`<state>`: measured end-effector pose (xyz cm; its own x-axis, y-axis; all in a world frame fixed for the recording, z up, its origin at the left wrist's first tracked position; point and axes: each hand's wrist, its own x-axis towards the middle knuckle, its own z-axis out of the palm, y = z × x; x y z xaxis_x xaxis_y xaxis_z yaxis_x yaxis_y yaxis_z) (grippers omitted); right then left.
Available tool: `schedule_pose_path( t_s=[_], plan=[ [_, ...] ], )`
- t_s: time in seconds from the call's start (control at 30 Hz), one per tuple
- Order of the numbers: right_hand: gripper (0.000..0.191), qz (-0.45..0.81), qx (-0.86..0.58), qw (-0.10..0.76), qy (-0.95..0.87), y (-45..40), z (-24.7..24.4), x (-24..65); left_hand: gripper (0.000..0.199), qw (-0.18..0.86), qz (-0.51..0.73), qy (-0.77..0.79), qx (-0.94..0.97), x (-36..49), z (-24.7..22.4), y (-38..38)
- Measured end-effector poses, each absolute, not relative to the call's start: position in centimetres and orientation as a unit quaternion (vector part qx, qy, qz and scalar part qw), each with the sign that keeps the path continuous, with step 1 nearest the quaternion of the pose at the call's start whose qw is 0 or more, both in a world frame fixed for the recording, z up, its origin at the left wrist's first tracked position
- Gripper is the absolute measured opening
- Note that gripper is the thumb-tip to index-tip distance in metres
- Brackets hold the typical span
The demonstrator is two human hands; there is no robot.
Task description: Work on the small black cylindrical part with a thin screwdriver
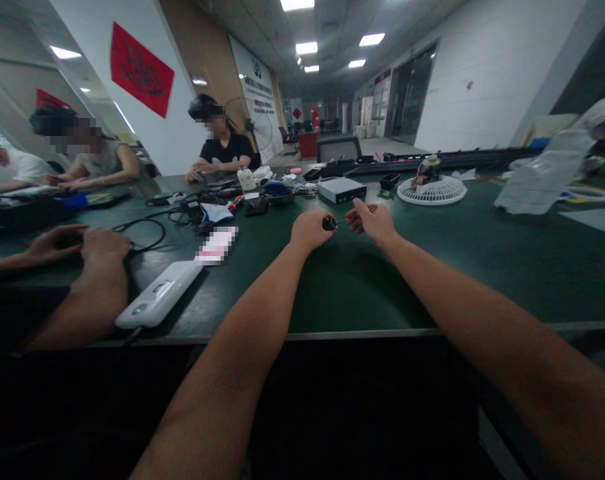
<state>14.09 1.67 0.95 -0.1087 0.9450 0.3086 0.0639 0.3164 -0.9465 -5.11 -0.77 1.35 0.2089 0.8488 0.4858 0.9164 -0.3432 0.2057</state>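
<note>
In the head view, my left hand (310,230) is closed around a small black cylindrical piece (329,223), whose round end faces right. A thin metal rod (343,221) runs from that end toward my right hand (374,221). The fingers of my right hand are curled at the rod's far tip, with the thumb raised above them; what lies between them is too small to make out. Both hands are a little above the green table (352,293), close together. Behind them stands a grey-white box (341,189) with a dark front.
To the right are a white round fan grille (431,191) and a clear plastic bag (537,177). A white power bank-like device (162,293) lies at left, beside a co-worker's hands (100,245). Cables (147,230) and small parts clutter the far left. Other people sit across the table.
</note>
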Motion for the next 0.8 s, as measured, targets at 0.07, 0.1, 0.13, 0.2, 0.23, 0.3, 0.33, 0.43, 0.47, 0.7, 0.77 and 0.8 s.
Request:
schedule_pose_path(
  t_s=[0.07, 0.1, 0.13, 0.2, 0.23, 0.3, 0.33, 0.43, 0.47, 0.7, 0.77, 0.8],
  plan=[
    [0.052, 0.420, -0.404, 0.534, -0.613, 1.58, 1.00, 14.00, 0.036, 0.064, -0.267, -0.567, -0.776, -5.13, 1.34, -0.73],
    [0.049, 0.424, -0.398, 0.535, -0.613, 1.52, 1.03, 13.96, 0.037, 0.066, -0.268, -0.565, -0.778, -5.15, 1.33, -0.72],
    [0.048, 0.430, -0.390, 0.535, -0.613, 1.47, 1.05, 13.94, 0.037, 0.067, -0.268, -0.564, -0.778, -5.16, 1.31, -0.71],
    [0.047, 0.444, -0.377, 0.531, -0.616, 1.41, 1.09, 13.94, 0.038, 0.069, -0.266, -0.564, -0.779, -5.20, 1.28, -0.70],
    [0.048, 0.449, -0.375, 0.527, -0.616, 1.42, 1.09, 13.97, 0.038, 0.069, -0.265, -0.564, -0.779, -5.21, 1.27, -0.69],
    [0.050, 0.450, -0.385, 0.520, -0.615, 1.49, 1.10, 14.06, 0.037, 0.070, -0.264, -0.564, -0.779, -5.21, 1.25, -0.68],
    [0.050, 0.445, -0.395, 0.518, -0.614, 1.54, 1.10, 14.11, 0.036, 0.070, -0.264, -0.562, -0.781, -5.20, 1.24, -0.67],
    [0.047, 0.426, -0.418, 0.524, -0.607, 1.57, 1.16, 14.15, 0.036, 0.071, -0.264, -0.560, -0.782, -5.14, 1.24, -0.64],
    [0.046, 0.427, -0.418, 0.527, -0.605, 1.53, 1.20, 14.13, 0.036, 0.071, -0.263, -0.560, -0.782, -5.13, 1.24, -0.64],
    [0.049, 0.473, -0.395, 0.513, -0.598, 1.27, 1.38, 14.03, 0.036, 0.072, -0.269, -0.556, -0.783, -5.26, 1.13, -0.59],
    [0.049, 0.459, -0.416, 0.511, -0.596, 1.35, 1.37, 14.05, 0.036, 0.068, -0.266, -0.554, -0.786, -5.25, 1.09, -0.54],
    [0.048, 0.451, -0.424, 0.512, -0.596, 1.38, 1.37, 14.05, 0.037, 0.066, -0.264, -0.553, -0.787, -5.24, 1.08, -0.51]
  ],
)
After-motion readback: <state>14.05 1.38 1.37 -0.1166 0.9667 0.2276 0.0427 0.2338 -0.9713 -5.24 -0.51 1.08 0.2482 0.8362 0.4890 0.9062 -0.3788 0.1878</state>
